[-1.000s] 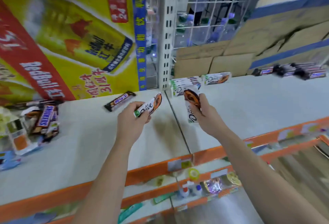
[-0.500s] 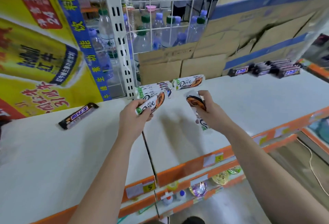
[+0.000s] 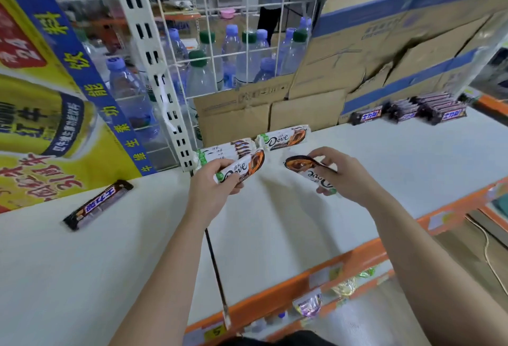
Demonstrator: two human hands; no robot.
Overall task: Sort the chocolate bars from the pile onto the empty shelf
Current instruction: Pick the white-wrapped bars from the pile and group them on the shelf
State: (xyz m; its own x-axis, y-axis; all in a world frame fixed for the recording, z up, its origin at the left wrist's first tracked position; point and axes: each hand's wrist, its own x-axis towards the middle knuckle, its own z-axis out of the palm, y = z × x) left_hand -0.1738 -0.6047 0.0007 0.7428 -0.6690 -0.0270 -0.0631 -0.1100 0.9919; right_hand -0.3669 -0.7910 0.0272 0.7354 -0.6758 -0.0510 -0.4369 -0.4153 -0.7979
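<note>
My left hand [image 3: 211, 194] grips a white Dove bar [image 3: 242, 168] just in front of a small stack of Dove bars [image 3: 224, 151] lying at the back of the white shelf [image 3: 398, 181]. A single Dove bar [image 3: 283, 137] lies to the right of that stack. My right hand [image 3: 346, 178] holds a second white Dove bar [image 3: 310, 171] above the shelf, its brown end pointing left. A dark Snickers bar [image 3: 99, 204] lies alone on the left shelf section. Several Snickers bars [image 3: 412, 110] are lined up at the far right back.
A perforated white upright [image 3: 156, 71] and a wire grid with water bottles [image 3: 209, 65] stand behind the shelf. Cardboard boxes [image 3: 384, 51] rise at the back right, a yellow Red Bull box [image 3: 49, 104] at the left. Orange shelf edges [image 3: 343, 266] run below.
The view has swung right, so the pile at the left has left the frame. Both hands have moved toward the Dove stack, each still holding its bar.
</note>
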